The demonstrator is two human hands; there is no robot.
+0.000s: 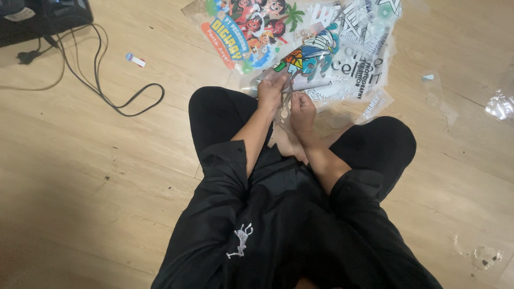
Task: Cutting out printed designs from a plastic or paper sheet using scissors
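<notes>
I sit cross-legged on a wooden floor in black clothes. My left hand (270,92) grips the near edge of a clear printed film sheet (313,53) with a colourful cartoon figure on it. My right hand (302,111) is just below and beside it, with its fingers pinched on a thin pale strip (286,99) that hangs between the two hands. Whether the strip is film or a small tool is too small to tell. More printed sheets (251,27) with cartoon pictures and white lettering lie spread on the floor just beyond my hands.
A black cable (110,96) loops over the floor at the upper left, running from a black device (43,16) in the corner. A small label scrap (135,59) lies near it. Clear film scraps (500,104) lie at the right, and another scrap (482,257) at the lower right.
</notes>
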